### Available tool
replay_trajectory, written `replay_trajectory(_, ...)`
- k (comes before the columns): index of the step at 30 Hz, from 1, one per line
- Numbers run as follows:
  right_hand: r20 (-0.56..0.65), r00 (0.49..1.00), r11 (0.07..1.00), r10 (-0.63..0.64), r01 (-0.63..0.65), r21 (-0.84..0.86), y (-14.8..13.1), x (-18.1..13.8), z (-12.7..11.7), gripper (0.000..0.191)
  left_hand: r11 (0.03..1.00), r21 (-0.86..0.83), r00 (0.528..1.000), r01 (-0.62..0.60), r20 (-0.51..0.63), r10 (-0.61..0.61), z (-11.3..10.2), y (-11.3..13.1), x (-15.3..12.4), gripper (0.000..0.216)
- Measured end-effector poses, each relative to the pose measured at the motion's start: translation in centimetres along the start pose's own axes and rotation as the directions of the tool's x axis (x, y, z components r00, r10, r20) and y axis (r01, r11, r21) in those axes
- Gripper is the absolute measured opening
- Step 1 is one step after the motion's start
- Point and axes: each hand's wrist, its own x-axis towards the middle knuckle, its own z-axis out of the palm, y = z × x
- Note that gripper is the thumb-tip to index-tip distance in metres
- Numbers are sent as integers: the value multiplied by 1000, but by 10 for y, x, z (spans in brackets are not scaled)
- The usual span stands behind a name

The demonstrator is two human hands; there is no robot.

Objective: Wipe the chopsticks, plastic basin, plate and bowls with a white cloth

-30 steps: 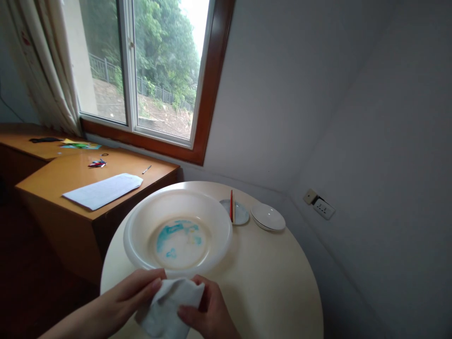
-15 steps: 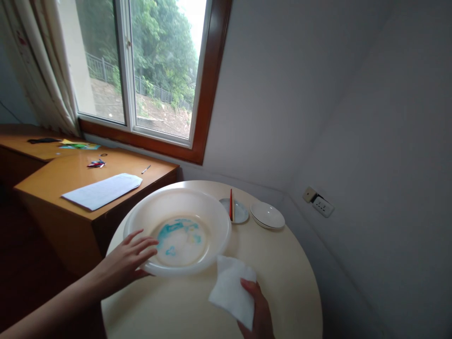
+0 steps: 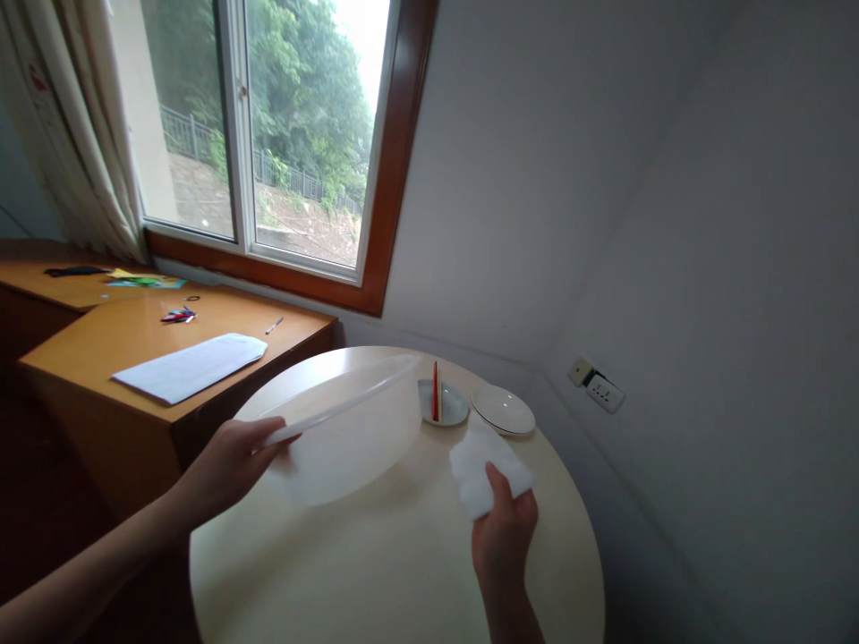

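Observation:
My left hand (image 3: 251,461) grips the near-left rim of a translucent white plastic basin (image 3: 355,447). The basin is tilted, its near side raised and its opening turned away, so the inside is hidden. My right hand (image 3: 506,519) is closed on a folded white cloth or paper wipe (image 3: 487,465), thumb on top. The wipe is over the right part of the round cream table (image 3: 376,572), just in front of a stack of white plates (image 3: 506,410). I cannot tell whether the wipe touches the tabletop.
Behind the basin, a small grey dish (image 3: 455,407) bears red and pale chopstick-like sticks (image 3: 436,394). A wooden desk (image 3: 134,340) at left holds white paper (image 3: 191,367), a pen (image 3: 275,326) and small items. The window (image 3: 301,134) and wall sockets (image 3: 605,391) are beyond the table.
My left hand has taken hold of the basin's rim, and the basin has gone from flat to tilted. My right hand has moved the wipe forward and right.

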Motion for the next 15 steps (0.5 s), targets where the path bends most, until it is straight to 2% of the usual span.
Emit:
replay_trajectory(1,95,987,990,-128,132,-47,-3,-5,10,27,997,-56,999,52,-7,-53,-1,6,1,36)
replay_trajectory(2,212,941,954,-264,287,-87,-5,-12,21,20,990,-107,995,95,-8,-97,-1,11,2,37)
replay_trajectory(3,342,850,884,-402,457,-99,-6,-21,32,11,979,-156,991,130,-9,-133,0,16,2,39)
replay_trajectory(4,484,693,773,-535,632,-51,-7,-30,42,3,967,-200,987,157,-12,-163,0,20,3,41)
replay_trajectory(5,600,476,620,-643,783,44,-6,-40,51,3,954,-243,982,176,-18,-186,0,24,3,41)
replay_trajectory(6,669,271,469,-692,873,132,-6,-49,60,7,940,-284,978,188,-28,-204,0,28,3,41)
replay_trajectory(7,703,112,344,-702,918,197,-5,-57,68,11,925,-325,975,195,-36,-219,-1,31,2,41)
replay_trajectory(8,724,4,255,-690,937,239,-5,-63,75,14,910,-365,973,199,-39,-228,-2,33,2,40)
replay_trajectory(9,741,-56,201,-669,946,254,-6,-68,81,17,895,-398,972,201,-34,-234,-4,35,1,38)
replay_trajectory(10,758,-83,175,-647,952,253,-8,-70,86,19,882,-425,972,201,-24,-233,-6,36,0,36)
replay_trajectory(15,840,-96,148,-535,968,205,-24,-60,101,35,856,-490,985,163,30,-170,-16,28,-10,32)
